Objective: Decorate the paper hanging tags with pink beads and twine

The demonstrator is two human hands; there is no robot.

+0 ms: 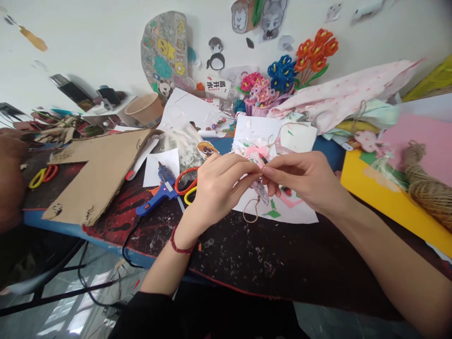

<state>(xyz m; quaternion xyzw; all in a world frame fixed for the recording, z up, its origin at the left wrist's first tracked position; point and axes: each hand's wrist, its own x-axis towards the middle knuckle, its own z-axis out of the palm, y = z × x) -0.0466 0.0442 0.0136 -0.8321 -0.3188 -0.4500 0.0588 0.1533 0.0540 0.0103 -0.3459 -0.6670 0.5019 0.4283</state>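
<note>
My left hand [224, 186] and my right hand [303, 181] meet fingertip to fingertip over white paper [307, 214]. Both are pinched closed around something too small and too hidden to name. Just under the fingers is a clear, shiny piece [261, 194], and a loop of twine [250, 217] hangs below it. Green paper scraps [272, 212] and pink pieces lie on the paper. Left of my left hand are orange and yellow scissors [186, 181], partly covered by it, and a blue glue gun [164, 188].
Cut cardboard [102, 174] and a second pair of scissors [43, 176] lie left, near another person's arm [12, 174]. Yellow card [381, 197] and a twine roll [427, 183] sit right. Pipe-cleaner flowers [281, 73] stand at the wall.
</note>
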